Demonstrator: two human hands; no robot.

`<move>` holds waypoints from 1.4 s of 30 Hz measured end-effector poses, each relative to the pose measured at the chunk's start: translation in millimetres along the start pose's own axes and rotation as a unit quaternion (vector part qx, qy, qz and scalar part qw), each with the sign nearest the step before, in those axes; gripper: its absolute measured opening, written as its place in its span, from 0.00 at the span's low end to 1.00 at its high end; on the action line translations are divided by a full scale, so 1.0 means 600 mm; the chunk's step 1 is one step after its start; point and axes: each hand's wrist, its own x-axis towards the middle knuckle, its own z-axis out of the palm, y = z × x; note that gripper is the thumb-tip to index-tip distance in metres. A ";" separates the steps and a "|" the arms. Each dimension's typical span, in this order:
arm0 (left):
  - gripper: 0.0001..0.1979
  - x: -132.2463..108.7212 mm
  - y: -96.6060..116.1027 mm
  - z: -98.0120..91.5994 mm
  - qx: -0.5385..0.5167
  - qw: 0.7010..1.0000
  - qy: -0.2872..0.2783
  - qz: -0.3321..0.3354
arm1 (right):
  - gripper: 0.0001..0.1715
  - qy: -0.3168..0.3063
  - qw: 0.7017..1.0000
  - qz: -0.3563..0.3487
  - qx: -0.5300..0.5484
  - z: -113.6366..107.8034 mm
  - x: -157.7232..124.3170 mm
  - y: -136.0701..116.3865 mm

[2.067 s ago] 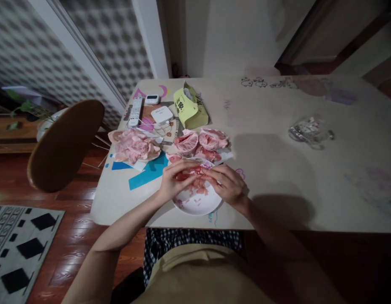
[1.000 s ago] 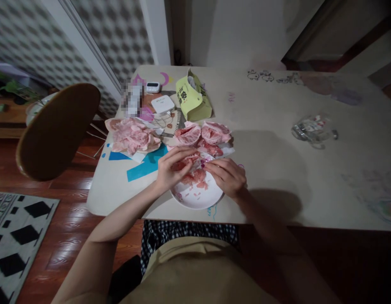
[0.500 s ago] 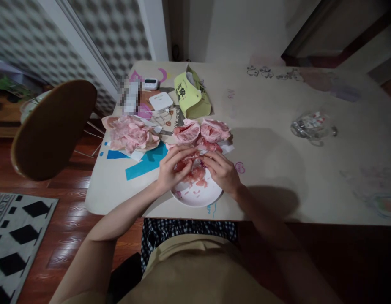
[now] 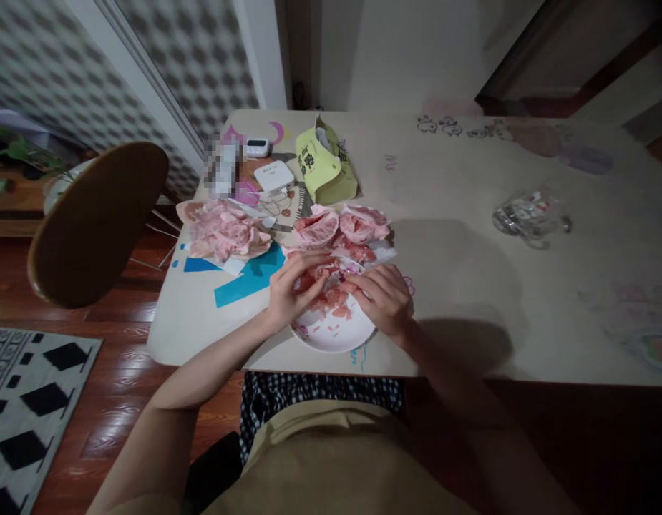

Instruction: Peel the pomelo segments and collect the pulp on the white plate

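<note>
My left hand [image 4: 293, 287] curls over the left side of a white plate [image 4: 333, 336], its thumb and fingers closed around a red pomelo segment [image 4: 323, 272]. At the plate's right side is my right hand [image 4: 384, 297], fingertips pinched together over the flesh; whatever they hold is too small to make out. Loose bits of pomelo flesh [image 4: 338, 304] lie on the plate between the hands. Just beyond the plate sit large pomelo pieces [image 4: 364, 223] in pale pink pith. To their left is a heap of pink peel [image 4: 223, 229].
A yellow-green printed bag [image 4: 326, 168] stands behind the fruit. Left of it are a white box-shaped device [image 4: 274, 175] with a cable and a small white gadget [image 4: 258, 147]. A clear glass or plastic item [image 4: 529, 214] lies far right. A brown chair [image 4: 97, 225] stands left.
My right hand has drawn back slightly to the right, away from the left hand, opening a gap over the plate. My left hand keeps its hold on the segment.
</note>
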 end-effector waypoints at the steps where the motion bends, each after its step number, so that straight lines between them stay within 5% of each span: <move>1: 0.10 0.001 0.000 0.000 0.003 1.000 0.001 0.001 | 0.14 0.001 1.000 -0.003 0.002 0.000 0.002 -0.002; 10: 0.17 0.001 0.008 0.000 -0.001 1.000 0.018 0.013 | 0.24 0.027 0.999 -0.034 -0.008 -0.007 0.016 -0.015; 18: 0.19 -0.021 0.001 0.005 -0.047 0.998 -0.035 0.030 | 0.21 0.100 0.994 -0.033 0.012 -0.008 0.017 -0.029; 27: 0.27 -0.025 0.002 0.002 -0.037 0.993 -0.069 0.089 | 0.14 0.105 0.994 -0.036 0.010 -0.012 0.015 -0.037; 37: 0.30 -0.026 -0.002 0.005 -0.022 0.989 -0.057 0.136 | 0.23 0.086 0.995 -0.040 0.024 -0.016 0.010 -0.038; 42: 0.29 -0.028 -0.005 0.003 -0.014 0.986 -0.072 0.149 | 0.15 0.100 0.994 -0.040 0.001 -0.014 0.011 -0.040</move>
